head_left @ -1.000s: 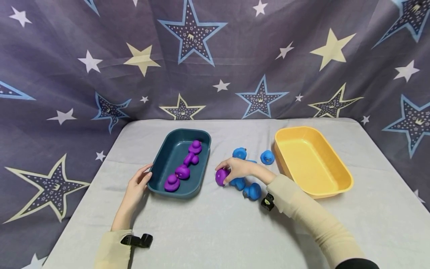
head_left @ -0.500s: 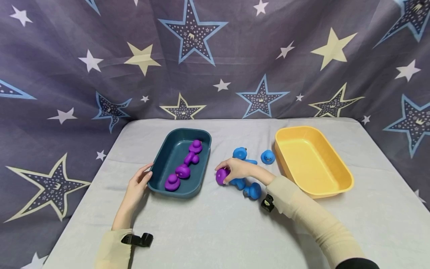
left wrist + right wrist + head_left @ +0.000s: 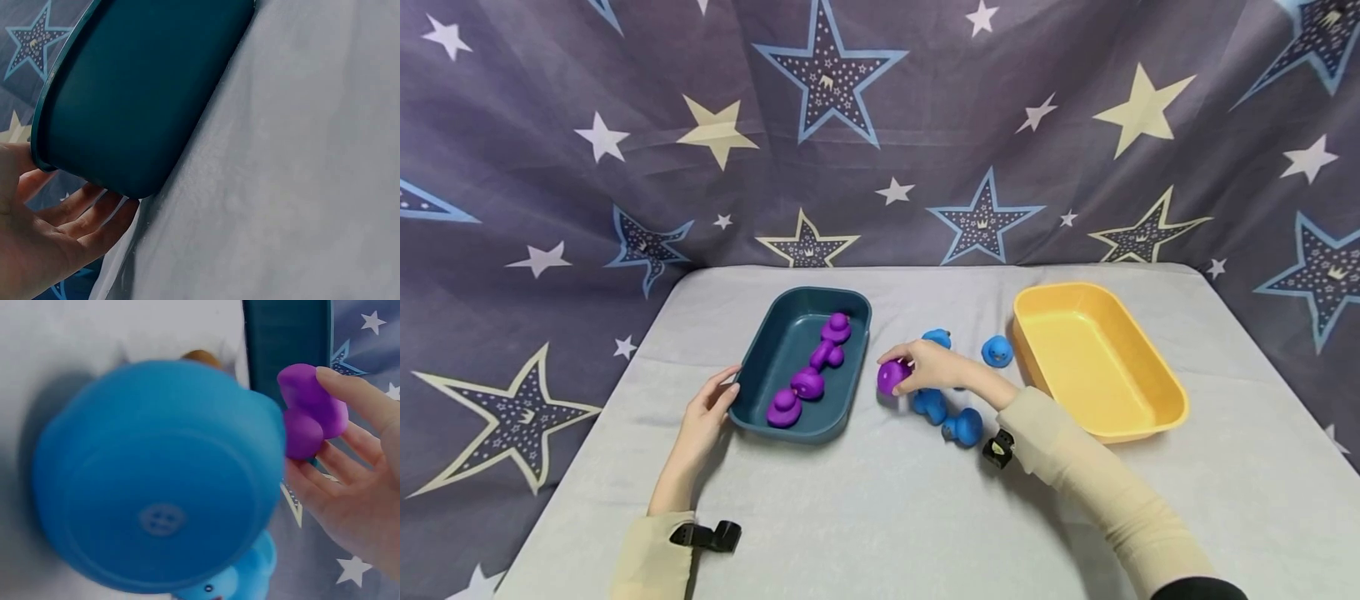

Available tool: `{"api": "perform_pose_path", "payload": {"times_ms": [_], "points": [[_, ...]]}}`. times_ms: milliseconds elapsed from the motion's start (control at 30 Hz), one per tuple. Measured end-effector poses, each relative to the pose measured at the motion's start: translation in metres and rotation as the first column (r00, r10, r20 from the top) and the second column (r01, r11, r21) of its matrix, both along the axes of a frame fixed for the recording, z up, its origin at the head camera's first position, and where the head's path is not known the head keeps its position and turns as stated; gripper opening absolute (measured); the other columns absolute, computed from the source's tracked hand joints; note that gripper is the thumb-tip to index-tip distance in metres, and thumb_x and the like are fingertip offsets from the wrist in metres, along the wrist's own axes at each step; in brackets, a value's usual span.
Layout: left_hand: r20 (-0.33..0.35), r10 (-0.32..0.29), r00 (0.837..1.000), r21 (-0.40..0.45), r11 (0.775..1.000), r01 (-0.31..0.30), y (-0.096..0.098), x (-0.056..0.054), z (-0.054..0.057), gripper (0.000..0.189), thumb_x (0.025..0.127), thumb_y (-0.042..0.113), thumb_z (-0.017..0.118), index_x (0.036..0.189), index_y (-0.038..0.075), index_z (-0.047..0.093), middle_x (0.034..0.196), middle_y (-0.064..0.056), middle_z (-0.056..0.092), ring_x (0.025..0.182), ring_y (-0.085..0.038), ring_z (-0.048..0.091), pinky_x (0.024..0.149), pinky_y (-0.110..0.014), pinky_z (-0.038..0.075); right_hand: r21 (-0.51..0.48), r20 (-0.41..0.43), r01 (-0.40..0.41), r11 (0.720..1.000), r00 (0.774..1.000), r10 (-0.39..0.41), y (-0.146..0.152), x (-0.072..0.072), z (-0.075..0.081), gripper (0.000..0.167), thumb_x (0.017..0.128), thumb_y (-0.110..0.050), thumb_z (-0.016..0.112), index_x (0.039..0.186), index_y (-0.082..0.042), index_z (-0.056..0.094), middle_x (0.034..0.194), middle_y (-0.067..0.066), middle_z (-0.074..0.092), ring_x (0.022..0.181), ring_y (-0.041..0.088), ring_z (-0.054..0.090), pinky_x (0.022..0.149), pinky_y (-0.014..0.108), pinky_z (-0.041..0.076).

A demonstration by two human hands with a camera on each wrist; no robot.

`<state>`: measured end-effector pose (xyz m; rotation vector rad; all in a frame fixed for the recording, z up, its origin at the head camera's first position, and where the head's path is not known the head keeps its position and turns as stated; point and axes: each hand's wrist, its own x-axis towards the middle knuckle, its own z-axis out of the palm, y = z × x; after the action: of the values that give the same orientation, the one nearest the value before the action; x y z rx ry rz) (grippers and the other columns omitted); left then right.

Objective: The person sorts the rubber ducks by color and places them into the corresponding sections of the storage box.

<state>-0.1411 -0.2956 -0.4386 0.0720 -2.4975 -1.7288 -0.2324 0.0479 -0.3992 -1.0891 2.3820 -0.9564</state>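
- Cloth (image 3: 880, 517): was pale grey and lightly creased, with rounded far corners.
- Yellow basin (image 3: 1093, 358): stood on the right side of the cloth, its long sides slanting.
- Blue toy ducks (image 3: 997, 352): lay loosely grouped mid-cloth, some partly hidden in the head view; one sat just beside the yellow basin.
- Backdrop (image 3: 917, 108): dark purplish-grey fabric, hung behind the cloth, printed with white, pale yellow and blue-edged stars (image 3: 830, 79).
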Motion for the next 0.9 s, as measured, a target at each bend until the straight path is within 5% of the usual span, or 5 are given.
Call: {"api": "perform_pose_path", "payload": {"times_ms": [367, 600, 900], "points": [[-0.007, 0.001, 1.000, 0.004, 1.000, -0.001, 0.000, -0.001, 0.001, 0.045, 0.093, 0.028, 0.044, 0.131, 0.004, 0.040, 0.113, -0.015, 0.050, 0.095, 0.000, 0.049, 0.074, -0.015, 0.043, -0.103, -0.061, 0.006, 0.995, 0.998, -0.012, 0.000, 0.002, 0.016, 0.048, 0.075, -0.015, 0.067, 0.119, -0.003, 0.054, 0.109, 0.013, 0.059, 0.093, 0.023, 0.057, 0.079, 0.034, 0.047], [-0.006, -0.004, 1.000, 0.002, 1.000, 0.004, 0.000, 0.000, 0.001, 0.045, 0.094, 0.028, 0.043, 0.132, 0.004, 0.039, 0.117, -0.022, 0.048, 0.095, 0.002, 0.049, 0.075, -0.014, 0.043, -0.126, -0.066, -0.026, 0.992, 0.998, 0.018, -0.005, 0.005, 0.023, 0.048, 0.075, -0.014, 0.067, 0.120, -0.001, 0.053, 0.112, 0.013, 0.058, 0.092, 0.019, 0.057, 0.081, 0.028, 0.045], [-0.007, -0.004, 1.000, 0.002, 1.000, 0.004, 0.000, 0.000, 0.001, 0.045, 0.093, 0.028, 0.043, 0.131, 0.004, 0.040, 0.113, -0.014, 0.050, 0.096, 0.000, 0.049, 0.074, -0.014, 0.043, -0.108, -0.060, -0.023, 0.994, 0.998, 0.017, -0.010, 0.009, 0.032, 0.047, 0.076, -0.017, 0.066, 0.121, -0.006, 0.054, 0.118, 0.012, 0.054, 0.097, 0.018, 0.056, 0.083, 0.028, 0.044]]}}
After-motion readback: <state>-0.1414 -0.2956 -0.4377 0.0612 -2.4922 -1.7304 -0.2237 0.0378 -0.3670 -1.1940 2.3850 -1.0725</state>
